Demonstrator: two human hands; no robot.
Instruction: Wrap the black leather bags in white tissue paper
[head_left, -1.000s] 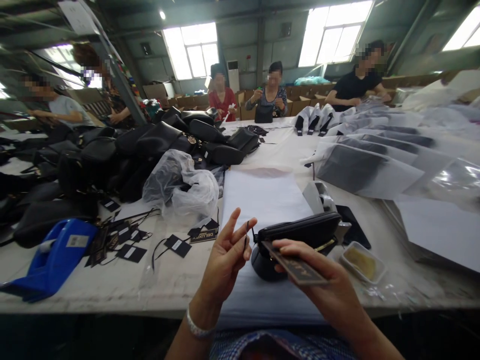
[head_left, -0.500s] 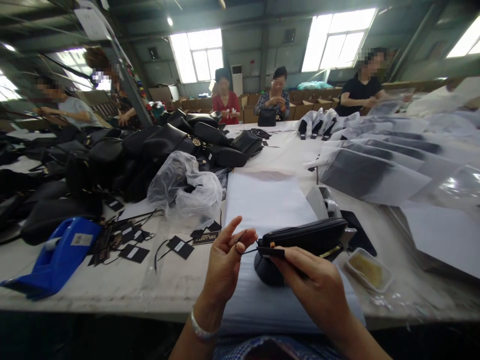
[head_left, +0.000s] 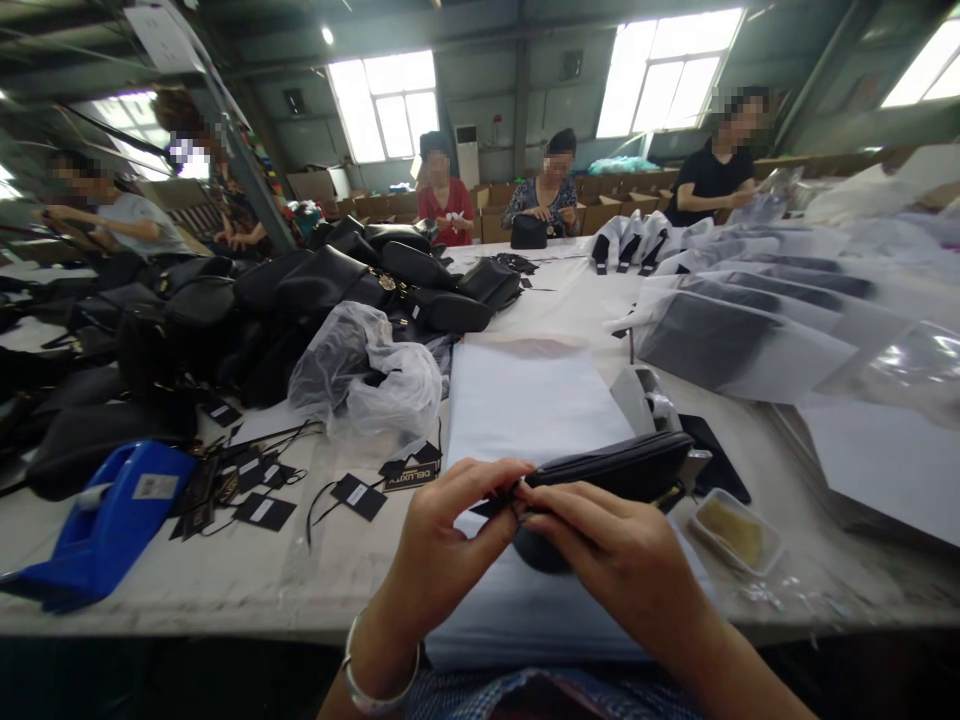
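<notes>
Down at 6 o'clock, left hand [head_left: 454, 545]: fingertips pinched on a small dark bit [head_left: 495, 506], can't make out what
Right hand [head_left: 630, 550], 5 o'clock: looks pinched on the same bit, fingertips close to the left's
Black bag [head_left: 622, 462]: 4 o'clock, over the white sheets [head_left: 532, 400], one end right at the fingertips
Hang tags [head_left: 358, 496]: 8 o'clock, loose on the table [head_left: 247, 580]
Blue dispenser [head_left: 112, 520]: 8 o'clock too, further out

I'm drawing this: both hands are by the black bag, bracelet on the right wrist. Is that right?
Not quite: the head view shows the bracelet on the left wrist. The left hand and right hand are by the black bag.
</notes>
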